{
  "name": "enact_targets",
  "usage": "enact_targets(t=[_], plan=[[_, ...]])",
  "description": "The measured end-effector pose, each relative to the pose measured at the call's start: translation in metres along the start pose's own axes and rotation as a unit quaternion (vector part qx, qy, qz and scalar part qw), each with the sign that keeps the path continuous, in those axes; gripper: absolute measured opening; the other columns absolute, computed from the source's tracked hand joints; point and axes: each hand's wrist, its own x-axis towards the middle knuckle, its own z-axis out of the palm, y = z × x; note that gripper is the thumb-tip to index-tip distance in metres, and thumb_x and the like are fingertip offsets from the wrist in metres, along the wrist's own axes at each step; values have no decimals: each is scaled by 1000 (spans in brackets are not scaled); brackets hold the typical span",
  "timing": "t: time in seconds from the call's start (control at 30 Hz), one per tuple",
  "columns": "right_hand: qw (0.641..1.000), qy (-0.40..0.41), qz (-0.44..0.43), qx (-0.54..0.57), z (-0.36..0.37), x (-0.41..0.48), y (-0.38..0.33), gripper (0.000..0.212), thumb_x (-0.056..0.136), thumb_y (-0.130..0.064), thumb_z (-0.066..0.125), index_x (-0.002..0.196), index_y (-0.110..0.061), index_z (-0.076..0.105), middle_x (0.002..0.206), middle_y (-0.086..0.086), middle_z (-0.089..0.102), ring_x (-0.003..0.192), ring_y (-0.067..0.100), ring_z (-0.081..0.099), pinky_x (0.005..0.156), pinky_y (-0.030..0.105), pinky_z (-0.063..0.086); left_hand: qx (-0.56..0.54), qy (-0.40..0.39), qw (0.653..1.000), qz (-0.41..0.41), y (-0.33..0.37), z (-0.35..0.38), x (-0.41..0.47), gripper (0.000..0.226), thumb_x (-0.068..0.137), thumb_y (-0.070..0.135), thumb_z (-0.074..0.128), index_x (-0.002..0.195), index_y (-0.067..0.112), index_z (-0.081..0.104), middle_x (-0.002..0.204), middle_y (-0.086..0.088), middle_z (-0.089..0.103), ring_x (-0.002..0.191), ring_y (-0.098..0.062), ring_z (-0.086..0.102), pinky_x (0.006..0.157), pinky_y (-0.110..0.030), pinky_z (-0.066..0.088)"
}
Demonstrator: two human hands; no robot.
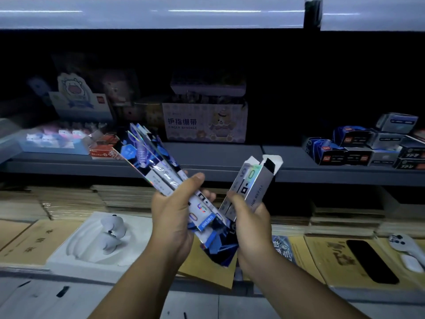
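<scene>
- We're sorting stock in front of the grey shelf (213,157).
- Left hand (171,217) is gripping the fanned blue refill boxes (147,157).
- Right hand (249,217) is holding the silver ink refill box (251,183), top flap open. Next we're probably tucking the flap shut, then shelving it.

A dim shop aisle: grey metal shelf (207,166) stocked with boxes, a glossy white shelf (151,17) above.

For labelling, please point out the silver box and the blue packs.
silver box (249,180), head view, on its front face.
blue packs (147,155), head view, on the top pack.
</scene>
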Motion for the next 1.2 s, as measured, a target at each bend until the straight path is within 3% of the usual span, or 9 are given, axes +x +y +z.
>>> enact_targets(t=[0.1,0.2,0.37,0.57,0.7,0.8,1.03,1.13,1.2], plan=[[996,15,2,86,6,2,3,20,86,-23,76,101,-13,66,90,14,75,87,41,75,81,62,61,-35,-17,999,-37,-7,11,-12,15,85,3,72,82,14,62,65,-16,66,62,-27,69,69,-41,61],[990,22,21,139,12,3,2,9,91,-11,72,93,-8,63,79,16,67,71,31,72,67,42,61,-42,-18,997,-59,-11,17,-17,24,84,5,73,65,17,69,69,-22,66,63,-31,68,70,-43,61],[995,44,-19,91,15,7,5,21,89,-7,68,97,8,56,75,16,61,65,25,65,58,34,54,-6,-25,998,-49,-12,14,-14,25,86,3,70,65,17,66,65,-21,58,61,-30,62,67,-41,57],[998,36,-41,16,11,5,5,17,90,-25,73,101,-15,64,93,15,73,85,30,73,77,47,59,-99,11,992,-75,8,8,-1,14,90,9,67,81,12,56,56,-5,58,50,-17,63,59,-30,60],[996,54,2,72,14,0,8,16,91,-21,74,105,-17,68,96,9,77,87,24,75,81,44,60,-175,-8,975,-138,13,7,-5,26,92,19,64,67,13,61,58,-1,59,52,-13,65,71,-30,63],[988,51,10,144,21,-6,9,7,91,-14,72,95,-10,67,84,13,73,79,29,74,78,47,60,-176,-43,972,-148,7,14,-15,43,96,21,58,54,16,66,57,1,61,52,-13,66,70,-30,63],[976,86,-18,197,23,2,14,14,89,-11,71,82,-14,60,72,10,65,70,28,66,76,50,59,-157,-66,975,-145,-3,24,-23,39,92,21,59,55,19,69,59,1,62,54,-15,65,74,-35,57],[960,57,-12,274,18,7,16,18,94,-7,67,109,2,64,98,26,69,85,40,70,72,38,61,-162,-74,977,-119,-7,28,-27,20,89,15,64,75,23,77,66,1,64,60,-16,66,72,-36,59],[957,61,28,284,18,3,6,39,68,-26,83,83,-9,51,78,16,55,71,36,58,69,38,53,-181,-81,975,-103,-11,30,-28,28,82,9,72,106,23,72,74,-2,62,65,-19,65,72,-39,61]])
